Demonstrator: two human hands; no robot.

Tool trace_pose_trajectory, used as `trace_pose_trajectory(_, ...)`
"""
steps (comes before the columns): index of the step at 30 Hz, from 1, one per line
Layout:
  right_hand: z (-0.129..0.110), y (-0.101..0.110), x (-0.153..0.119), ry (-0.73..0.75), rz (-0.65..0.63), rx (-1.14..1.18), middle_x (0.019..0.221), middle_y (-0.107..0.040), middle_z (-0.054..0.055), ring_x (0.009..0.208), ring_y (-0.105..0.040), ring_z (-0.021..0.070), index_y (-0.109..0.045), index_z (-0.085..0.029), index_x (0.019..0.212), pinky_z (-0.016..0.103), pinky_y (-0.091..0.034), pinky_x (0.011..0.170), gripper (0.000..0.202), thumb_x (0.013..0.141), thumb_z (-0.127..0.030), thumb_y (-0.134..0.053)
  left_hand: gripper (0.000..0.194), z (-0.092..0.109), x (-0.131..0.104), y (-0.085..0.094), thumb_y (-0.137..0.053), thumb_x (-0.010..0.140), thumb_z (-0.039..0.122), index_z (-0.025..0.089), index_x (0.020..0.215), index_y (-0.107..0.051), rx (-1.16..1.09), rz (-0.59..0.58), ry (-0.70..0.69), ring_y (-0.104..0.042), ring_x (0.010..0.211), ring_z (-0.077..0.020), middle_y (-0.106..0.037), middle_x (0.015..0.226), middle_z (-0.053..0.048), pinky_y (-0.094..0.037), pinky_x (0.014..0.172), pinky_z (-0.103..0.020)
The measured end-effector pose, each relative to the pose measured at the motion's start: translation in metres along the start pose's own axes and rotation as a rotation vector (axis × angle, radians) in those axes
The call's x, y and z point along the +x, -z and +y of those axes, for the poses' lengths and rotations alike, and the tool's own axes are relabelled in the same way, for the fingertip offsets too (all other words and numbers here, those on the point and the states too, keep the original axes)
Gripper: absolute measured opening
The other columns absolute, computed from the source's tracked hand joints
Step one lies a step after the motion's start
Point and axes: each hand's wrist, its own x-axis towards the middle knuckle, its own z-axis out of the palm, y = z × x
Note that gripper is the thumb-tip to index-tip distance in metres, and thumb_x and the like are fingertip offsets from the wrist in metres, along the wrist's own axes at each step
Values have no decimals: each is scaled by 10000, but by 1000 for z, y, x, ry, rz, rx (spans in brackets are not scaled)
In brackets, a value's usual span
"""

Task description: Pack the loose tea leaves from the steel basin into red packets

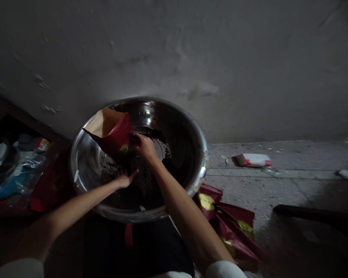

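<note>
A wide shiny metal basin holds dark loose bits, perhaps dried leaves or grains, in its bottom. My right hand grips the side of a dark red bag with a yellow label. The bag tilts over the basin's left part, its tan inside showing through the wide mouth. Below it, my left hand reaches into the dark bits, palm low, thumb stretched out and fingers spread. Its fingertips are partly lost in shadow, and I see nothing held in it.
Several red bags with yellow labels lie on the floor right of the basin. A white and red packet is by the grey wall. Clear plastic and clutter crowd the left. A dark bar-like object juts in from the right.
</note>
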Motion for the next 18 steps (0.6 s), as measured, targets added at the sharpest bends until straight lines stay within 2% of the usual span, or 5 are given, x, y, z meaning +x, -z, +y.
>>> trace_pose_trajectory(3,-1,1,-1,-6,-7,2,1139,-727,65,994,-664,211,-667,-255,1181,260,-452,774,297,963,-236,-466,847,22,-21,-12,-282,949,682,43,1503,-330,51,23,-127,-215,1505,-393,-296,1586,-273,-249,1190,-521)
trace_pose_trajectory(7,-1,1,-1,-4,-3,8,1116,-728,69,997,-664,221,-672,-252,1160,267,-451,772,279,966,-257,-472,518,45,-26,8,-279,1030,436,101,1332,-534,98,193,-473,-541,1295,-318,-577,1355,-226,-420,1091,-457)
trace_pose_trajectory(10,1,-1,0,2,8,10,1100,-726,66,987,-662,216,-669,-257,1143,266,-447,769,272,971,-263,-458,382,51,4,33,-346,1009,269,128,1279,-575,143,304,-576,-525,1299,-283,-590,1337,-188,-395,1123,-433)
trace_pose_trajectory(12,3,-2,1,0,9,4,1095,-723,66,980,-659,212,-667,-257,1127,265,-443,768,268,973,-264,-448,358,49,31,41,-439,971,253,109,1265,-585,159,250,-648,-492,1331,-293,-583,1354,-194,-362,1152,-434)
trace_pose_trajectory(18,7,-3,2,-13,13,-2,1026,-724,65,928,-647,200,-666,-238,1047,259,-428,740,255,969,-255,-424,351,40,69,20,-459,964,251,109,1250,-604,23,210,-694,-470,1358,-287,-593,1369,-178,-327,1171,-456)
